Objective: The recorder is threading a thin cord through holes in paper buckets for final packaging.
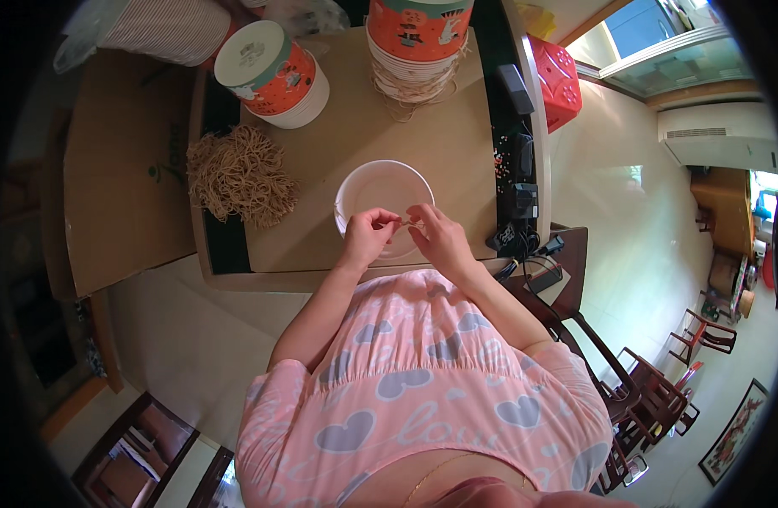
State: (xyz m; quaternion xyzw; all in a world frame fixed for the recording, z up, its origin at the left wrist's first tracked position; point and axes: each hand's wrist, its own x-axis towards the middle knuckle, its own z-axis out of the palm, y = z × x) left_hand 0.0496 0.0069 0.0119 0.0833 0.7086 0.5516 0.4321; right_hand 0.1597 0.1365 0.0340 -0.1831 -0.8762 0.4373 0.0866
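A white paper bucket (351,191) stands open-topped near the front edge of the table, right before me. Over its near rim, my left hand (370,239) is closed in a pinch, thumb against forefinger. Close beside it, my right hand (442,241) pinches too, its fingers bent towards the left fingertips. Between the two sets of fingertips shows a short bit of thin tan cord (406,223); most of it is hidden by the fingers. To the left lies a heap of tan cords (240,176), loose and tangled.
Behind the bucket are a stack of red-and-green printed buckets (418,42) with cords hanging off it, and a tilted stack (279,80). Black power adapters (523,201) line the right edge. A large cardboard box (130,186) stands left; a red stool (556,83) is beyond the table.
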